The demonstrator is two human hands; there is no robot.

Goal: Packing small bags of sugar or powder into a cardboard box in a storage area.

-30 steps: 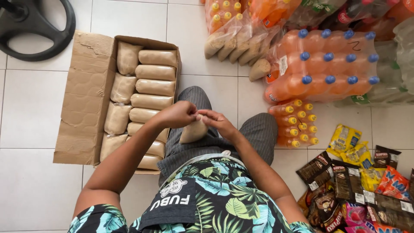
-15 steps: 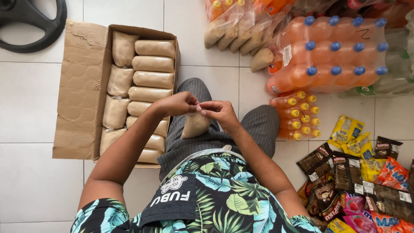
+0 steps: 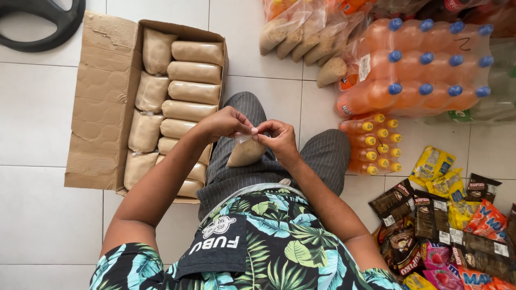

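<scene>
Both the left hand [image 3: 228,124] and the right hand [image 3: 275,135] pinch together the twisted top of the small clear bag of brown powder [image 3: 246,152] hanging over the lap; it looks soft, saggy and light, best held at its neck.

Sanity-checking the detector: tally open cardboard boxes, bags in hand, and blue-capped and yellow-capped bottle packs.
Open cardboard box: 1
Tan bag pinched by left hand and right hand: 1
Blue-capped bottle pack: 1
Yellow-capped bottle pack: 1
Total: 4
</scene>
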